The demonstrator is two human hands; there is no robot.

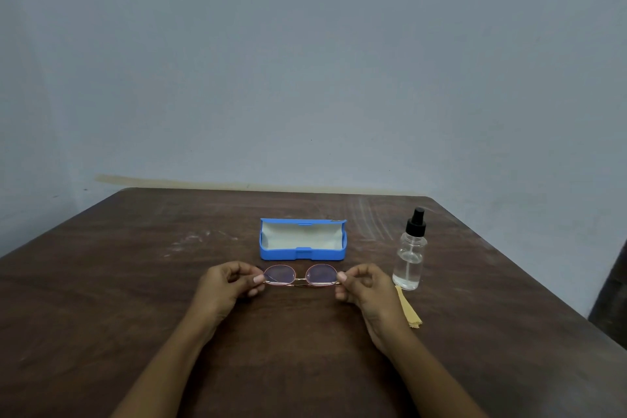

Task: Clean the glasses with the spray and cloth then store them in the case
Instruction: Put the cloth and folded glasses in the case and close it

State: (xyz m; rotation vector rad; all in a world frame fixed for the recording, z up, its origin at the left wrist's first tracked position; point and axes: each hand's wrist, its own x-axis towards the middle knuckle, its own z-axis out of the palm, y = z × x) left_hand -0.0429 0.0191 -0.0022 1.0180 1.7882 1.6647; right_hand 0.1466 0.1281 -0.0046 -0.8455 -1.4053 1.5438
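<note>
- Dark wooden table [135,299] stands against a plain grey-blue wall [305,44].
- Left hand [225,287] and right hand [364,287] each pinch one end of the glasses [300,276], held near the table's middle.
- Blue case [303,240] lies open just beyond the glasses, its pale lining showing.
- Clear spray bottle [410,254] with a black nozzle stands upright at the right.
- Yellow cloth [409,310] lies near the bottle, partly hidden by the right wrist.
</note>
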